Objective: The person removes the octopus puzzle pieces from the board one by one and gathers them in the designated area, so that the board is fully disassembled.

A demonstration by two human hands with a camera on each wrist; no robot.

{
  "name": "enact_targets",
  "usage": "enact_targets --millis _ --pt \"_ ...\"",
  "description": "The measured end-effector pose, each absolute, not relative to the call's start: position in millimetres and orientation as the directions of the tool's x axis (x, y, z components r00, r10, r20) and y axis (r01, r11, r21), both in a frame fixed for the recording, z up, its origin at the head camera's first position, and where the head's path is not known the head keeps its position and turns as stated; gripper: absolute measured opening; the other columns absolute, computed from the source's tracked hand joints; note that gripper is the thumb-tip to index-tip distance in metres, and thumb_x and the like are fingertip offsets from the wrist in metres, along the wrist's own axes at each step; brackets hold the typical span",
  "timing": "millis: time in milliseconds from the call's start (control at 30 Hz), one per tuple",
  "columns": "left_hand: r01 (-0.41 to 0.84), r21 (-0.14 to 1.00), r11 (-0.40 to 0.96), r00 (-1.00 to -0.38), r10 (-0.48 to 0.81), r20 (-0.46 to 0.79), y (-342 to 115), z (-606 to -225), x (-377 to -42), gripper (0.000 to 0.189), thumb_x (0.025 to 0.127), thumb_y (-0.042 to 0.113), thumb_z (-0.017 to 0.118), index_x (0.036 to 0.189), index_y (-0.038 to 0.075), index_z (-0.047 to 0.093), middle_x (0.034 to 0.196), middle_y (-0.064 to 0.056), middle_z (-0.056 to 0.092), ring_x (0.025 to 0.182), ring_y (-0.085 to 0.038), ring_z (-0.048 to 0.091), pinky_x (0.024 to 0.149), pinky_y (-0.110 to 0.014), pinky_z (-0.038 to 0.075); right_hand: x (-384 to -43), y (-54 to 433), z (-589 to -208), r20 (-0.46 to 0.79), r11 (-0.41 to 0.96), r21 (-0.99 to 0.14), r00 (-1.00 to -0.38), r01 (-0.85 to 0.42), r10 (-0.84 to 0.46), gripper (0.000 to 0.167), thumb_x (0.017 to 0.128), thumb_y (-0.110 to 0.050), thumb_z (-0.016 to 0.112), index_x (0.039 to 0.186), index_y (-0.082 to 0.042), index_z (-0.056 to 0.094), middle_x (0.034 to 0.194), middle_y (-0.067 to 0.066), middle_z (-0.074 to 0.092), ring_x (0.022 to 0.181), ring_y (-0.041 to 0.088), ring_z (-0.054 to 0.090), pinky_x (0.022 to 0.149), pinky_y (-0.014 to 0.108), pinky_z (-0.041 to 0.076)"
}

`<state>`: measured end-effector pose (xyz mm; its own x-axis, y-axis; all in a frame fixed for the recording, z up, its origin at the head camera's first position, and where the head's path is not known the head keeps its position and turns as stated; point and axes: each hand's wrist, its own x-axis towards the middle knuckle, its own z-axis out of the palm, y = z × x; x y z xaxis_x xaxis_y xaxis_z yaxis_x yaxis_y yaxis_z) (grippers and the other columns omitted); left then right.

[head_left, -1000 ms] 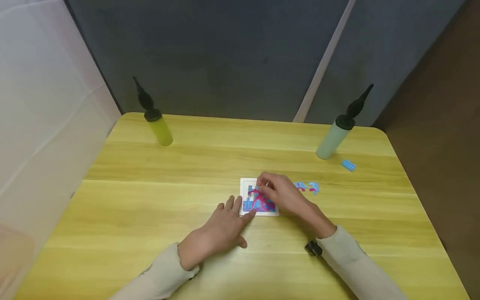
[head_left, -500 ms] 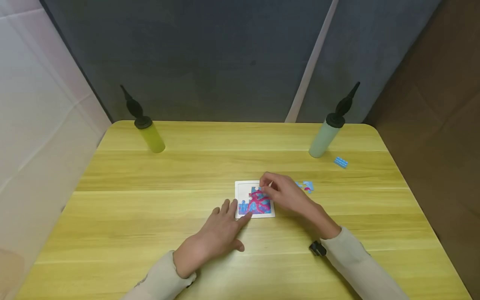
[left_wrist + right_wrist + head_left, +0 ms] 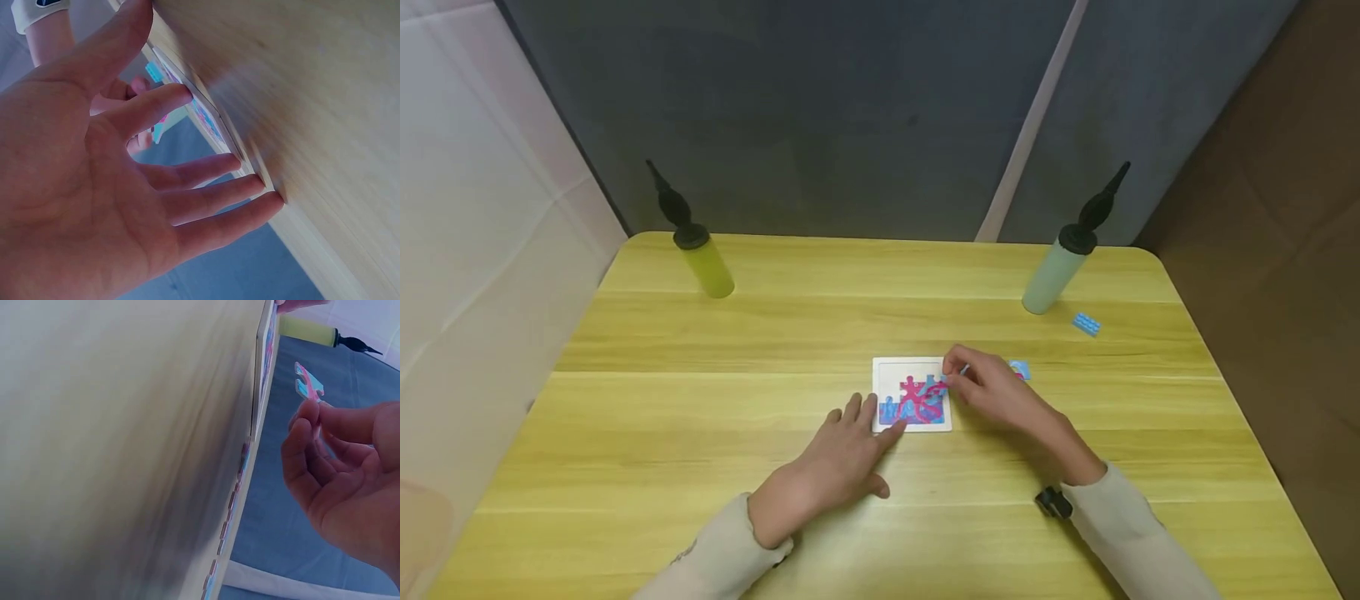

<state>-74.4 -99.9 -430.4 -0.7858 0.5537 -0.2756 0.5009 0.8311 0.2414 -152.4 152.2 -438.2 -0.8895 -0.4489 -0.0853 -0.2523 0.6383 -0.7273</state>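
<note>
Puzzle tray (image 3: 889, 374), white, square, flat on the counter (image 3: 805, 333): set between the two hands, just beyond the left and just left of the right. Blue-and-pink picture section (image 3: 917, 408) filling its near part; far band bare white.

Left hand (image 3: 842, 457): fingers extended and spread, grasping nothing; lies near and left of the tray, index fingertip touching the near rim, the next finger at the left edge. Thumb held apart from the tray.

Right hand (image 3: 1000, 392): at the tray's right edge, thumb and forefinger pinching one puzzle piece (image 3: 308, 384), pink and light blue. Right-wrist view shows the piece raised above the counter, apart from the tray.

Loose pieces (image 3: 228, 515): a row on the counter, right of the tray, partly hidden by the right hand in the head view.

Blue studded brick (image 3: 1086, 324): far right, well apart from the tray.

Hand pumps, two, black-topped: yellow pump (image 3: 711, 272), far left; pale green pump (image 3: 1051, 282), far right, near the brick.
</note>
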Motion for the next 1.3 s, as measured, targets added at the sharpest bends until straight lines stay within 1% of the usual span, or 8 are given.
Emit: enact_targets --millis 67,333,467,700,867,1000,1100,1300 --pt "0.503 0.241 0.830 -0.786 0.555 -0.272 -99.8 -430.7 -74.7 0.084 0.081 0.046 0.084 0.153 0.018 0.052 0.159 -0.033 0.036 0.147 -0.055 0.036 0.113 -0.065 0.041 -151.9 155.0 -439.5 -0.093 0.641 -0.727 -0.889 -0.247 -0.448 0.006 0.104 -0.013 0.056 0.104 -0.016 0.061 0.075 -0.003 0.058 0.070 0.015 0.055 0.064 0.027 0.046" --pt "0.495 0.248 0.833 -0.786 0.551 -0.281 -100.3 -432.0 -75.1 0.084 0.081 0.045 0.084 0.153 0.018 0.052 0.160 -0.033 0.035 0.147 -0.055 0.035 0.114 -0.065 0.040 -150.7 165.9 -445.4 -0.104 0.649 -0.724 -0.893 -0.233 -0.437 0.008 0.105 -0.009 0.054 0.108 -0.011 0.061 0.075 -0.001 0.060 0.071 0.013 0.056 0.071 0.028 0.048" --pt "0.494 0.251 0.833 -0.785 0.551 -0.283 -100.7 -431.8 -75.1 0.084 0.081 0.045 0.084 0.154 0.018 0.051 0.160 -0.033 0.035 0.147 -0.055 0.035 0.114 -0.065 0.039 -150.1 172.0 -445.6 -0.130 0.651 -0.727 -0.889 -0.216 -0.439 0.008 0.106 -0.009 0.053 0.109 -0.010 0.061 0.072 0.002 0.061 0.068 0.014 0.056 0.068 0.027 0.046" --pt "0.506 0.244 0.827 -0.784 0.559 -0.269 -100.6 -431.3 -76.3 0.083 0.082 0.045 0.083 0.153 0.018 0.051 0.159 -0.033 0.036 0.147 -0.055 0.036 0.113 -0.065 0.040 -151.7 183.5 -442.6 -0.180 0.670 -0.724 -0.894 -0.163 -0.411 0.009 0.108 -0.012 0.053 0.109 -0.009 0.061 0.074 0.004 0.058 0.067 0.015 0.053 0.057 0.025 0.040" --pt "0.511 0.241 0.825 -0.783 0.563 -0.266 -100.4 -431.3 -76.5 0.083 0.082 0.046 0.082 0.153 0.017 0.052 0.158 -0.033 0.036 0.146 -0.056 0.036 0.113 -0.065 0.040 -153.9 190.9 -441.9 -0.205 0.686 -0.715 -0.899 -0.132 -0.386 0.011 0.107 -0.012 0.055 0.109 -0.007 0.064 0.076 0.005 0.059 0.069 0.017 0.053 0.060 0.025 0.043" --pt "0.516 0.240 0.822 -0.782 0.567 -0.260 -100.8 -431.6 -77.1 0.082 0.082 0.046 0.083 0.153 0.017 0.052 0.158 -0.033 0.037 0.146 -0.056 0.037 0.112 -0.065 0.041 -155.2 193.6 -443.1 -0.202 0.693 -0.706 -0.896 -0.145 -0.394 0.008 0.105 -0.011 0.059 0.107 -0.007 0.065 0.079 0.005 0.061 0.071 0.017 0.054 0.063 0.025 0.045" --pt "0.515 0.246 0.821 -0.781 0.568 -0.258 -101.3 -431.5 -77.2 0.082 0.082 0.046 0.083 0.153 0.017 0.052 0.158 -0.033 0.037 0.146 -0.056 0.037 0.112 -0.066 0.041 -155.9 193.7 -443.7 -0.205 0.699 -0.697 -0.891 -0.157 -0.404 0.007 0.103 -0.010 0.061 0.106 -0.007 0.066 0.085 0.006 0.064 0.075 0.017 0.055 0.067 0.026 0.047" --pt "0.510 0.254 0.822 -0.780 0.567 -0.267 -101.8 -432.3 -76.8 0.082 0.083 0.046 0.082 0.153 0.017 0.052 0.159 -0.033 0.036 0.147 -0.056 0.036 0.113 -0.066 0.040 -156.2 191.7 -446.2 -0.211 0.717 -0.672 -0.881 -0.184 -0.424 0.004 0.102 -0.011 0.063 0.101 -0.009 0.067 0.088 0.001 0.066 0.080 0.015 0.056 0.073 0.027 0.047"
